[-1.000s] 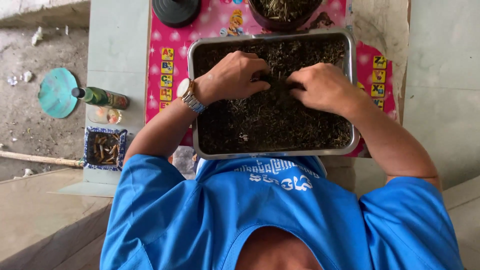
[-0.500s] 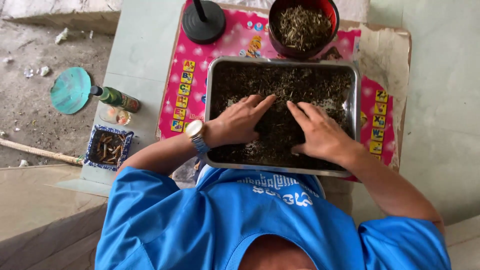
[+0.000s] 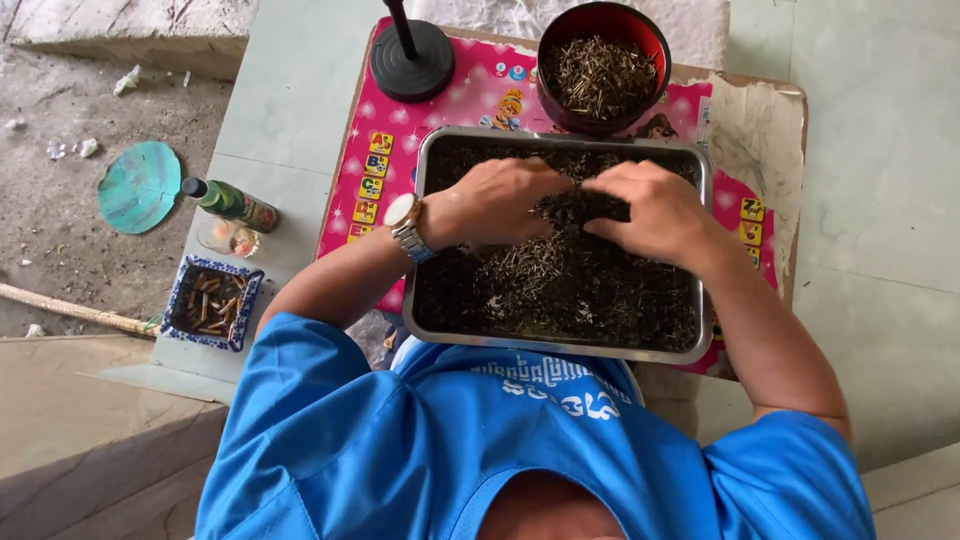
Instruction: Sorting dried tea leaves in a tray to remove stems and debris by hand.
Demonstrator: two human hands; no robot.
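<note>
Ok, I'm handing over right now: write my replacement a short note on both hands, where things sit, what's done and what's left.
Left hand and right hand: both palm-down in the metal tray, fingers curled into the dark dried plant bits; whether they grip any is hidden.
Red bowl beyond the tray already holds pale stalks.
Black stand base sits left of the bowl, on the pink mat.
Left: the tray remains thickly covered.
</note>
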